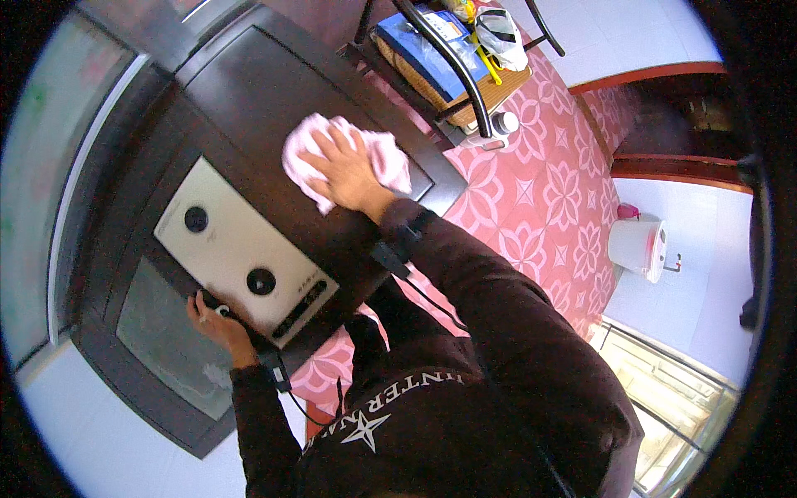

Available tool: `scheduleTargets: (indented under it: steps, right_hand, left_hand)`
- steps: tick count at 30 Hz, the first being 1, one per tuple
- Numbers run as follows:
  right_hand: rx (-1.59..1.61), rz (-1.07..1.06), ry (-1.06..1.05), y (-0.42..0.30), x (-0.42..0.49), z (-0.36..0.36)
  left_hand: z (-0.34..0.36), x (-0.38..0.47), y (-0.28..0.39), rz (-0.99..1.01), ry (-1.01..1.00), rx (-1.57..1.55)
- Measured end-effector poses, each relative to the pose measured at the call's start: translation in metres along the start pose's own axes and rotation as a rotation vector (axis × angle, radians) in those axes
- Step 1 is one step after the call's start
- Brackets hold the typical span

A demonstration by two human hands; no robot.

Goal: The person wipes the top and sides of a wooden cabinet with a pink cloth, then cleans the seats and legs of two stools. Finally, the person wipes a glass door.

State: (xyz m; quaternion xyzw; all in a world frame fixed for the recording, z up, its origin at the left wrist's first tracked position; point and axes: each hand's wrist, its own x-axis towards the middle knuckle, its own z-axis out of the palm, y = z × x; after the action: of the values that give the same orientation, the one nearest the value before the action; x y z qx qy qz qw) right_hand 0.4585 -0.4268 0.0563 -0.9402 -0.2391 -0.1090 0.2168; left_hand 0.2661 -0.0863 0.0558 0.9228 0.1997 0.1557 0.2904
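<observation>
Spread flat, my right hand [345, 171] presses on a crumpled pink cloth [389, 159] that lies on the dark brown table top [261, 87]. To the left of it sits a flat, pale induction-style cooktop panel [240, 246] with two round black marks and a dark control strip. My left hand [218, 324] is at the lower left edge of this panel, its fingers bent around a small dark item with a whitish part that I cannot make out. A greyish inset panel [171, 330] in the dark furniture lies beyond the left hand.
A black metal tube frame [461, 68] stands at the top, by a wooden board bearing a blue box [429, 50], a white bag [498, 37] and a yellow item. A white bottle [501, 124] stands near it. A white bin [635, 249] is by the right wall. Black cables hang near both sleeves.
</observation>
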Motion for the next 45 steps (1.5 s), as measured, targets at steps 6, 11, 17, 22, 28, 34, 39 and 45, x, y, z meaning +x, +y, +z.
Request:
scheduleTargets:
  steps: [6,11,17,22,28,34,39,45]
  right_hand:
    - [-0.139,0.161,0.065,0.062,0.187,0.048]
    - [-0.118,0.316,-0.068,0.075,0.287,0.052]
    - [0.121,0.43,-0.212,0.114,0.269,0.029]
    - [1.094,0.534,-0.283,0.169,0.087,-0.023]
    - [0.923,0.893,-0.243,0.162,-0.205,-0.101]
    - [0.552,1.098,-0.124,0.094,-0.385,-0.117]
    - [0.979,1.511,-0.208,0.092,-0.415,-0.069]
    - [1.363,1.353,-0.013,0.116,-0.381,0.009]
  left_hand:
    - [0.007,-0.005,0.005,-0.194,0.025,-0.245]
    - [0.005,-0.007,0.001,-0.056,0.059,-0.228]
    - [0.005,-0.008,0.002,-0.208,0.009,-0.242]
    - [0.007,-0.001,0.005,-0.236,0.023,-0.163]
    - [0.009,0.0,-0.002,-0.037,0.06,-0.006]
    - [-0.01,0.015,0.02,-0.118,0.086,-0.196]
    - [-0.011,0.043,0.117,0.491,0.14,0.224]
    - [0.123,0.037,0.275,0.443,-0.387,-0.313]
